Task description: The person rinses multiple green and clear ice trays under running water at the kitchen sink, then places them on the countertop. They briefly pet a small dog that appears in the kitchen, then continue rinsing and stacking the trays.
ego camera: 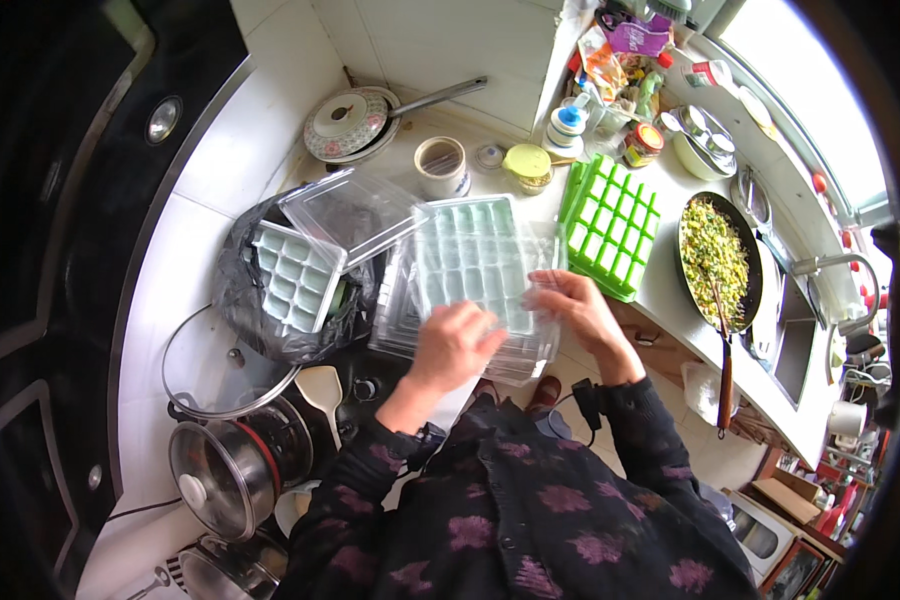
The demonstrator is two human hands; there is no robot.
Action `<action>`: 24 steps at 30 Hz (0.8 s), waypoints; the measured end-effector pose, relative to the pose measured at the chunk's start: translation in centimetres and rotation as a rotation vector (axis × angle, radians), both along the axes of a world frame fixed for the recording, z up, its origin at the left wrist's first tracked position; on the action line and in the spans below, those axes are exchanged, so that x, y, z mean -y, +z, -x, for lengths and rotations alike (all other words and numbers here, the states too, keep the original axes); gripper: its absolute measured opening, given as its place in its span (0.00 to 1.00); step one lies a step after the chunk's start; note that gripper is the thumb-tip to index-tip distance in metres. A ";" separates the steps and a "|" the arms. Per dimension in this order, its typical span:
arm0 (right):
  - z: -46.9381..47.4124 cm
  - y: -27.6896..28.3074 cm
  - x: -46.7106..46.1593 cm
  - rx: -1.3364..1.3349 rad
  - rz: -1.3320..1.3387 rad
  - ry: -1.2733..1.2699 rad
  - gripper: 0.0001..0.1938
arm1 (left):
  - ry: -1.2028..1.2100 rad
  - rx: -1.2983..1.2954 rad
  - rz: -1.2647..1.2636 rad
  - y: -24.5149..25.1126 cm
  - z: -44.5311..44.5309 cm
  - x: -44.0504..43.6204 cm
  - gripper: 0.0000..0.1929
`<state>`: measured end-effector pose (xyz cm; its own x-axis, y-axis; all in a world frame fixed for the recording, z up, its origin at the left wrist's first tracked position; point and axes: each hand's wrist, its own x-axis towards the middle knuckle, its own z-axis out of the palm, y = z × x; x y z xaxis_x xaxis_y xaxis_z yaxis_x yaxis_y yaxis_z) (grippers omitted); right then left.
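A pale ice-cube tray with many wells (471,259) lies before me on a pile of clear plastic trays or lids (397,322). My left hand (454,346) is over its near edge, fingers curled and blurred; whether they grip anything is hidden. At the right, my right hand (581,307) pinches the edge of a clear plastic lid (549,251) between thumb and fingers. A second pale tray (298,276) leans in a black plastic bag (244,319), with another clear lid (356,210) above it. Stacked green trays with white wells (611,225) lie farther right.
A frying pan of chopped food (714,259) rests by the sink (795,349), its handle jutting past the counter edge. Behind the trays stand a ceramic jar (442,171) and a yellow-lidded jar (529,165). A glass-lidded pot (221,480) and a spatula (322,390) are lower left.
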<state>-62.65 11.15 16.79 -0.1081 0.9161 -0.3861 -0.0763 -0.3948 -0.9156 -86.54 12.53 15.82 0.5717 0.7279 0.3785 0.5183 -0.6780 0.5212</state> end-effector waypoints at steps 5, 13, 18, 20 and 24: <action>-6.7 5.1 3.7 0.222 -0.106 -0.071 0.16 | 0.385 -0.315 -0.273 -0.8 6.2 -8.2 0.22; -14.4 10.0 12.9 0.127 -0.210 -0.515 0.20 | 0.523 -0.209 -0.183 -3.9 7.8 -9.3 0.23; -19.4 12.3 21.2 0.143 -0.342 -0.817 0.21 | 0.617 0.073 0.358 -12.2 3.6 -1.5 0.24; -21.2 13.1 24.8 0.071 -0.378 -0.897 0.21 | 0.767 0.026 0.464 -14.6 3.2 -1.6 0.25; -23.9 14.3 31.9 0.099 -0.451 -1.047 0.21 | 0.637 -0.113 0.615 -16.2 3.8 -2.9 0.20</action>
